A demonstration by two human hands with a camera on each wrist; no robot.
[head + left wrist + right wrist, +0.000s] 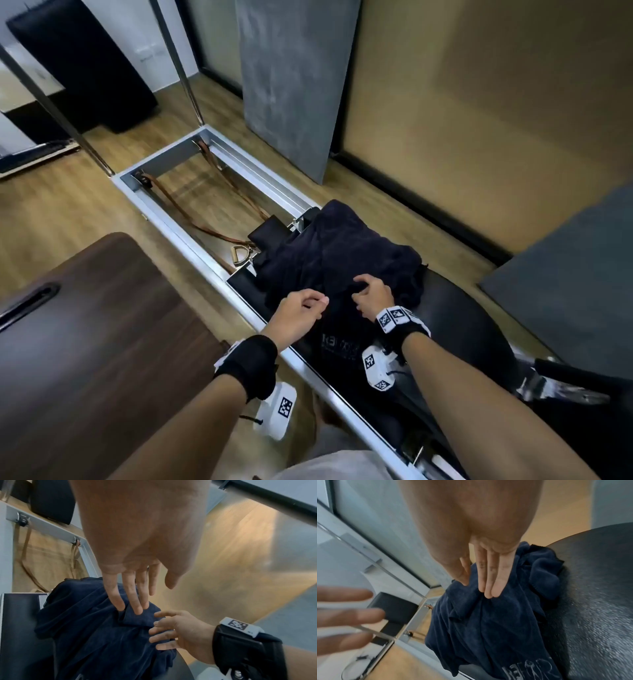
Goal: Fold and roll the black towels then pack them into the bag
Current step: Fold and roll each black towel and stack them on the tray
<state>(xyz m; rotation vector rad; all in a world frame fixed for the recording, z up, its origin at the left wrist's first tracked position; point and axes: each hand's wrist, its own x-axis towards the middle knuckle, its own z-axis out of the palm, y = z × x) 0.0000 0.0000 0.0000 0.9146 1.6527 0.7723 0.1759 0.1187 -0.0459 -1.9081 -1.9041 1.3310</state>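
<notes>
A heap of crumpled black towels lies on a black padded carriage. My right hand sits on the heap's near edge. In the right wrist view it pinches a raised fold of towel between thumb and fingers, and creases run out from that spot. My left hand is just left of it, at the towel's left side. In the left wrist view its straight fingertips touch the top of the towel and hold nothing. White lettering shows on the towel's near end.
The carriage rides in a long silver metal frame with brown leather straps lying inside it. A dark wooden tabletop is close on the left. A grey panel leans on the wall behind, and a grey mat lies at right.
</notes>
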